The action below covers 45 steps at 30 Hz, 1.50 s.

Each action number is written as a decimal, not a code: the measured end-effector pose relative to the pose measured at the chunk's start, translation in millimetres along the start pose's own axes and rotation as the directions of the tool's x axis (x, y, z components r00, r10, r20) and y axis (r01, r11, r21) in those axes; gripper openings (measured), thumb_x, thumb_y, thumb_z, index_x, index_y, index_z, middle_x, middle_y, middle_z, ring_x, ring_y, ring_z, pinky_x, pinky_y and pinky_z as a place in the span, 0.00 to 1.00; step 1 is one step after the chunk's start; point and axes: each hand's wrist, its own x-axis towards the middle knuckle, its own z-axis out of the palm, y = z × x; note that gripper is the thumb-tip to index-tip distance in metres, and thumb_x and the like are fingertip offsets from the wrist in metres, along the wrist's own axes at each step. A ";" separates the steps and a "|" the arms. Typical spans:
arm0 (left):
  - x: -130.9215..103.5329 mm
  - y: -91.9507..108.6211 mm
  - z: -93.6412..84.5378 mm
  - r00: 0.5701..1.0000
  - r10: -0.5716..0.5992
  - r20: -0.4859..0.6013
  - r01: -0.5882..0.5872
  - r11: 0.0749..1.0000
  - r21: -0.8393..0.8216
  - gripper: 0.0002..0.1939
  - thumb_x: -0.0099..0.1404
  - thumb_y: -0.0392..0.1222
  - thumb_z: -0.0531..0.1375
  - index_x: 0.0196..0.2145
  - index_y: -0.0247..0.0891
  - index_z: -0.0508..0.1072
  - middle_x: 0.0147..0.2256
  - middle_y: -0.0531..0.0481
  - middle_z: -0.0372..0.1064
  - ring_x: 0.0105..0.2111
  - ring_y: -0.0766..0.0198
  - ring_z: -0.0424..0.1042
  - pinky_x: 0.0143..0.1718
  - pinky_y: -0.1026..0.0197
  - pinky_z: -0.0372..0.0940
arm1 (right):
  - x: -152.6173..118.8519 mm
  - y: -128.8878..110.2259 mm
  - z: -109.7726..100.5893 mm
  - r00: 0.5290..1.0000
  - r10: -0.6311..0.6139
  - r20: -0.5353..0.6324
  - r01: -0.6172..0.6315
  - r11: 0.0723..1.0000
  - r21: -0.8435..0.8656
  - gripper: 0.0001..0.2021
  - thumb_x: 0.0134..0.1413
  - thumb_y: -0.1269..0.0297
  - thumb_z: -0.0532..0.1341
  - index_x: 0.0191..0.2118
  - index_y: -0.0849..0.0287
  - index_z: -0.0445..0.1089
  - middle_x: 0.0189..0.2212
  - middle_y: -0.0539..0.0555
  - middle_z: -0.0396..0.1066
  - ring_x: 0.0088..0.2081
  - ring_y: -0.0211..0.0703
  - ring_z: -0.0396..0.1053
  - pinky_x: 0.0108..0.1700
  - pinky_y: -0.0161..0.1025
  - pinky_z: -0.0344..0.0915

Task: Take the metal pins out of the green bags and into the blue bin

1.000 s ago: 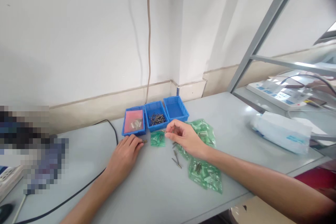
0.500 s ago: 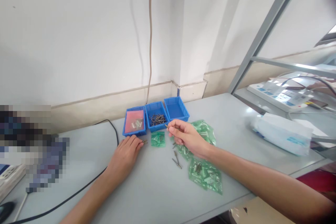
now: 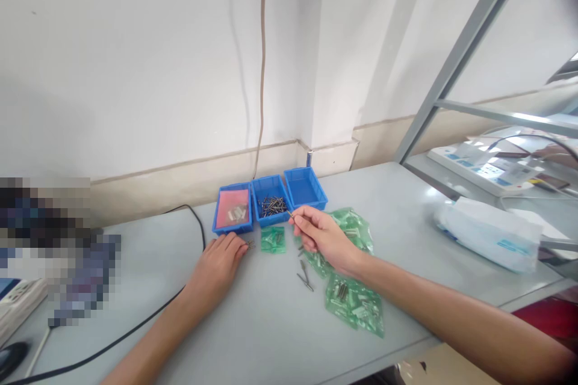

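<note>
My right hand (image 3: 323,237) is closed in a pinch on a thin metal pin (image 3: 291,215), just in front of the middle blue bin (image 3: 266,180), which holds a heap of similar metal pins (image 3: 273,206). On the tabletop rests my left hand (image 3: 219,261), its fingers curled and together. Small metal pins (image 3: 250,245) stick out at its fingertips; the fingers hide how they are gripped. Between the hands lies a small green bag (image 3: 273,240) with dark pieces inside. A few loose pins (image 3: 306,280) lie below my right hand, beside larger green bags (image 3: 354,304) of metal parts.
The left blue bin (image 3: 217,230) contains a pink sheet (image 3: 228,201) and a clear bag of light pieces. Another blue bin (image 3: 303,183) stands at the right. A black cable (image 3: 135,325) crosses the table; a white-and-blue package (image 3: 490,234) lies near the metal rack (image 3: 456,66).
The view has shifted slightly. The pin in my right fingers has tilted a little; my left hand stays in place on the table.
</note>
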 end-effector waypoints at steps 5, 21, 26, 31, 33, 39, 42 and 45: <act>-0.5 -1.2 1.7 1.000 -0.004 0.004 0.004 1.000 0.011 0.17 0.84 0.44 0.46 0.39 0.40 0.69 0.37 0.48 0.69 0.36 0.56 0.68 0.40 0.54 0.59 | -5.1 1.4 2.0 0.975 -0.221 -0.016 0.203 0.918 -0.341 0.09 0.72 0.54 0.61 0.44 0.54 0.70 0.32 0.47 0.65 0.30 0.38 0.61 0.32 0.36 0.59; 0.6 9.2 -0.9 0.996 -0.065 0.059 0.071 0.991 -0.115 0.19 0.84 0.47 0.45 0.39 0.41 0.69 0.38 0.49 0.71 0.37 0.57 0.71 0.41 0.54 0.61 | -7.8 -1.3 2.3 0.953 -0.299 -0.049 0.237 0.838 -0.492 0.07 0.74 0.56 0.58 0.45 0.52 0.68 0.34 0.50 0.67 0.34 0.43 0.62 0.35 0.39 0.58; 2.4 22.6 -5.3 0.989 -0.107 0.098 0.126 0.967 -0.220 0.19 0.84 0.49 0.45 0.38 0.42 0.69 0.37 0.50 0.73 0.38 0.56 0.72 0.42 0.54 0.63 | -5.2 -1.4 -1.1 0.947 -0.307 -0.095 0.217 0.829 -0.515 0.10 0.74 0.54 0.56 0.47 0.51 0.71 0.40 0.53 0.71 0.35 0.45 0.65 0.34 0.40 0.59; 2.7 23.3 -7.8 0.982 -0.162 0.101 0.184 0.940 -0.287 0.17 0.82 0.51 0.48 0.40 0.43 0.71 0.38 0.50 0.75 0.39 0.55 0.72 0.43 0.54 0.65 | -2.8 -2.4 -2.1 0.957 -0.290 -0.016 0.232 0.795 -0.560 0.14 0.74 0.56 0.56 0.57 0.48 0.74 0.52 0.56 0.72 0.34 0.44 0.66 0.35 0.42 0.65; 2.1 21.5 -7.5 0.979 -0.178 0.100 0.200 0.932 -0.301 0.16 0.82 0.52 0.50 0.42 0.43 0.71 0.40 0.50 0.75 0.40 0.55 0.72 0.43 0.54 0.66 | -1.6 -1.9 -2.5 0.958 -0.285 0.019 0.246 0.790 -0.562 0.18 0.73 0.58 0.58 0.64 0.45 0.71 0.58 0.57 0.68 0.33 0.42 0.66 0.36 0.43 0.67; 0.8 19.8 -7.8 0.974 -0.196 0.114 0.223 0.918 -0.328 0.16 0.81 0.54 0.51 0.43 0.44 0.72 0.40 0.50 0.76 0.38 0.56 0.72 0.41 0.55 0.67 | -1.3 0.5 -4.0 0.945 -0.316 0.085 0.293 0.699 -0.653 0.08 0.71 0.63 0.61 0.51 0.52 0.75 0.45 0.54 0.73 0.34 0.42 0.67 0.38 0.41 0.66; -0.4 21.9 -8.9 0.980 -0.162 0.115 0.192 0.918 -0.347 0.15 0.81 0.53 0.51 0.45 0.44 0.73 0.40 0.50 0.75 0.39 0.57 0.72 0.42 0.56 0.68 | -4.5 1.9 -1.9 0.913 -0.291 0.286 0.407 0.616 -0.674 0.05 0.71 0.63 0.61 0.43 0.53 0.76 0.40 0.52 0.74 0.34 0.41 0.69 0.38 0.39 0.64; -2.2 25.3 -9.0 0.990 -0.085 0.117 0.122 0.922 -0.367 0.14 0.82 0.51 0.51 0.47 0.45 0.73 0.41 0.49 0.75 0.40 0.57 0.72 0.44 0.55 0.69 | -6.9 4.2 1.0 0.877 -0.240 0.416 0.470 0.607 -0.641 0.06 0.71 0.61 0.62 0.45 0.53 0.77 0.39 0.52 0.74 0.36 0.43 0.70 0.37 0.37 0.65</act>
